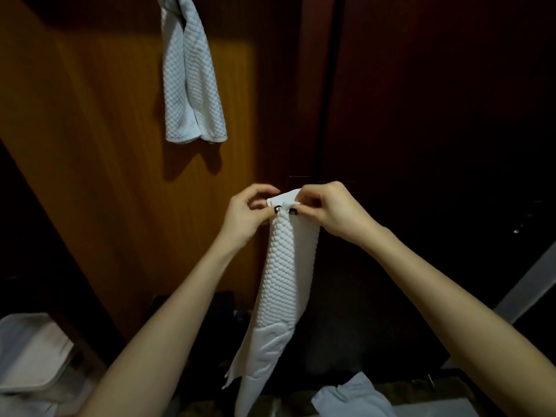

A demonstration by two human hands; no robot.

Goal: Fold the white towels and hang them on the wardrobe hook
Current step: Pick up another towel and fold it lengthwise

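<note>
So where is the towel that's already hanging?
In the head view the hung towel is at the top, left of centre, against the lit wardrobe panel, above the left hand and right hand pinching the second towel.

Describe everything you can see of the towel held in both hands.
The towel is white, with a raised scale-like quilted weave and a smoother embossed band lower down. It is folded lengthwise into a narrow strip and hangs nearly straight down in front of the dark wardrobe door, its lower end running out of frame. The left hand and right hand pinch its top edge close together. Nothing else visibly touches it.
</note>
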